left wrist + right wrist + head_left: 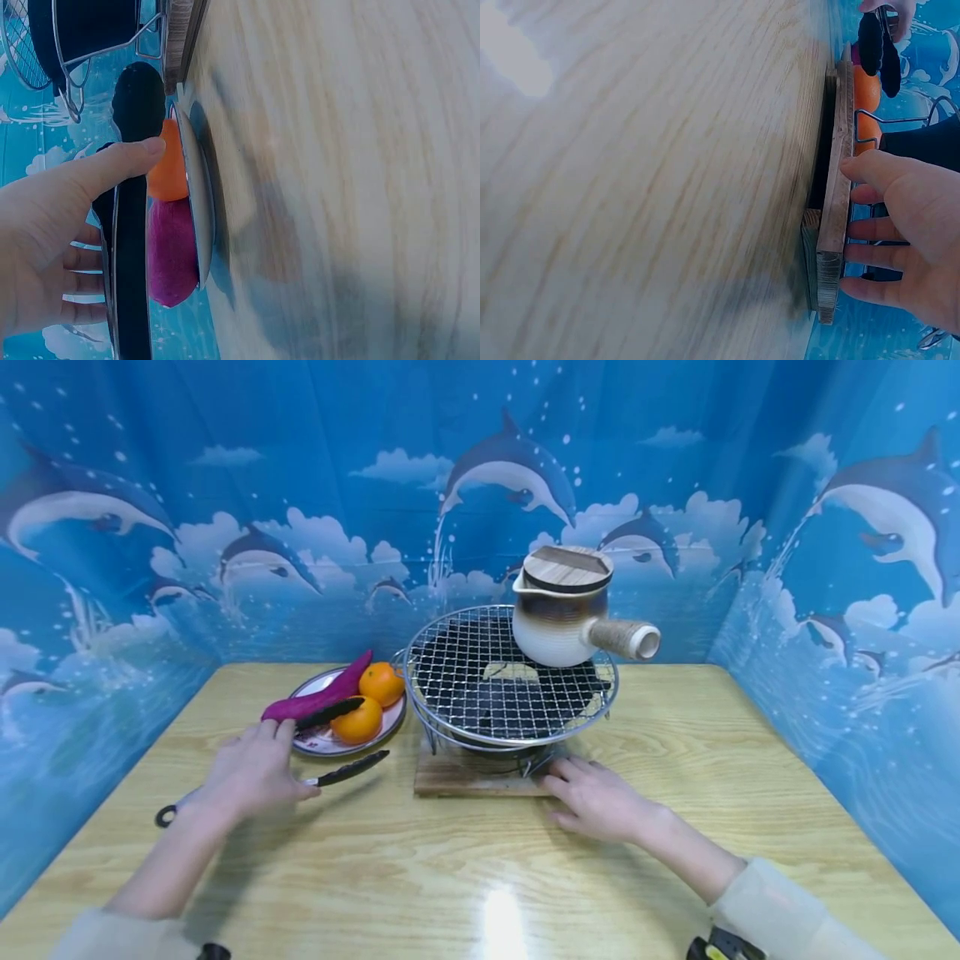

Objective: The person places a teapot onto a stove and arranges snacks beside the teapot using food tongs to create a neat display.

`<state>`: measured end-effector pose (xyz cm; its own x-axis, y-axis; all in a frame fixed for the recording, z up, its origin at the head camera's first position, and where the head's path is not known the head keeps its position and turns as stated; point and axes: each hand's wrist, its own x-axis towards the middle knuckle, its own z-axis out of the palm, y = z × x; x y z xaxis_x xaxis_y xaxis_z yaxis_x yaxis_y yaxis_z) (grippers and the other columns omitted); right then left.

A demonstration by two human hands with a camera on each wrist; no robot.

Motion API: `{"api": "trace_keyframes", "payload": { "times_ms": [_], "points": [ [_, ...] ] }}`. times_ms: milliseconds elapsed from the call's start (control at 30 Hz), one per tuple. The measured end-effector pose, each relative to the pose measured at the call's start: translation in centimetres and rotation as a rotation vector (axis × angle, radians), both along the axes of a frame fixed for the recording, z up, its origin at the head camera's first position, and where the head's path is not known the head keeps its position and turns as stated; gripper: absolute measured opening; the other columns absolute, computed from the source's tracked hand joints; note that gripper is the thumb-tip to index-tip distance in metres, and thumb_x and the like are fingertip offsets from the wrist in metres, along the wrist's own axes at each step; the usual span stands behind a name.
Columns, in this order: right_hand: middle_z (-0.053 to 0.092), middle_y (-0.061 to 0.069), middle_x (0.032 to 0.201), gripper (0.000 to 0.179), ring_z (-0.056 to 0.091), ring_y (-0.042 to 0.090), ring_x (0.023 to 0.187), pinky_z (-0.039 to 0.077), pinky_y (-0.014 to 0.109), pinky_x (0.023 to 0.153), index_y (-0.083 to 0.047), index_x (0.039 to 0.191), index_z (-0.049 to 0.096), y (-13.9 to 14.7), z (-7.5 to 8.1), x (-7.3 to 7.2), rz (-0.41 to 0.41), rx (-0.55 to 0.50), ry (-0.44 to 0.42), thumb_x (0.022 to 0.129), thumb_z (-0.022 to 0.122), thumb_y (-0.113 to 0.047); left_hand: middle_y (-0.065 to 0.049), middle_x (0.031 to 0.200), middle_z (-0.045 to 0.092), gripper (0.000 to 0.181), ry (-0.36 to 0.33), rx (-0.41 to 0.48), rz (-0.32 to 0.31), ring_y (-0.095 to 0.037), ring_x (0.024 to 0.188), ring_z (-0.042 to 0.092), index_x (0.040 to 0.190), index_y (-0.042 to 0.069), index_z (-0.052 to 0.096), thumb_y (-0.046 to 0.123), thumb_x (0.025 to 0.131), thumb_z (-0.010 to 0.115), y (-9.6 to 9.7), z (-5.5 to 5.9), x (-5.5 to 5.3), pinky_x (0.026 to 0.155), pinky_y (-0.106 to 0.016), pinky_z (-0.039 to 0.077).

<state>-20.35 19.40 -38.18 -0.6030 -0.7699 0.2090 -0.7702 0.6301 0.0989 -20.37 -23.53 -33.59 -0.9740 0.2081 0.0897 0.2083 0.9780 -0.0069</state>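
My left hand [255,768] grips a pair of tongs with black tips [352,770], thumb on one arm and fingers on the other. The tongs are spread above the table, one tip overlapping the fruit plate [315,748] in the head view. On that plate lie a purple sweet potato [322,693] and two oranges [358,720]. My right hand [600,797] rests with fairly straight fingers at the wooden board [838,187] under the grill stove; its fingertips touch the board's top near the right front corner.
A round wire grill rack [510,693] tops the black stove on the board. Toward its back right stands a white-and-brown side-handled teapot [558,627] with a wooden lid, its handle jutting right. A blue dolphin curtain [360,460] surrounds the wooden table [405,877].
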Motion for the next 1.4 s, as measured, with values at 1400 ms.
{"api": "trace_keyframes", "payload": {
  "times_ms": [1400],
  "points": [
    [0.056, 0.003, 0.098, 0.031, 0.056, 0.020, 0.090, 0.049, 0.039, 0.079, -0.011, 0.106, 0.062, 0.2, -0.2, 0.2, 0.011, -0.007, 0.036, 0.080, 0.068, -0.028, -0.035, 0.105, 0.050, 0.095, 0.061, -0.128, 0.021, -0.048, 0.096, 0.047, 0.117, -0.017, 0.045, 0.048, 0.058, 0.081, 0.1, 1.6, -1.7, 0.078, -0.059, 0.038]
  ]
}}
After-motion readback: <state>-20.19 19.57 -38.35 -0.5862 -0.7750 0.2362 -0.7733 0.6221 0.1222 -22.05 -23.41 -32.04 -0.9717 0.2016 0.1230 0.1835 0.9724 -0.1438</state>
